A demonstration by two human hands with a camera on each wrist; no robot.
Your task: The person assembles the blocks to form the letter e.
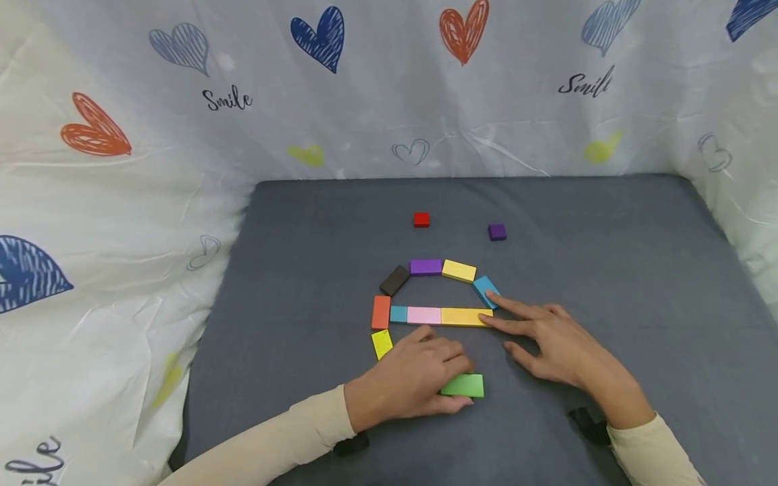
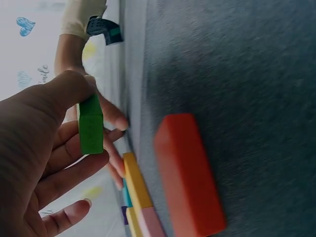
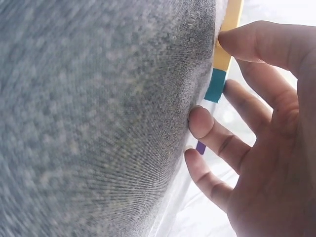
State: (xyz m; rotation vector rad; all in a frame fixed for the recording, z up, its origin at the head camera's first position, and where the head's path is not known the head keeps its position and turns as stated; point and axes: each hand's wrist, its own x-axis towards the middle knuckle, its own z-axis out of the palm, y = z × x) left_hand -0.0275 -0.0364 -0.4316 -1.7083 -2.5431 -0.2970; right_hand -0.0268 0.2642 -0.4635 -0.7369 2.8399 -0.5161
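My left hand pinches a green block between thumb and fingers. In the left wrist view the green block is held above the grey cloth, with a red block lying close by. My right hand has its fingers spread, one fingertip on a blue block and another on the right end of a long yellow block. That yellow block continues a straight row with a pink block and a small teal block.
An orange block, a black block, a purple block and a yellow block curve around the row. A bright yellow block sits beside my left hand. Farther back lie small red and dark purple blocks.
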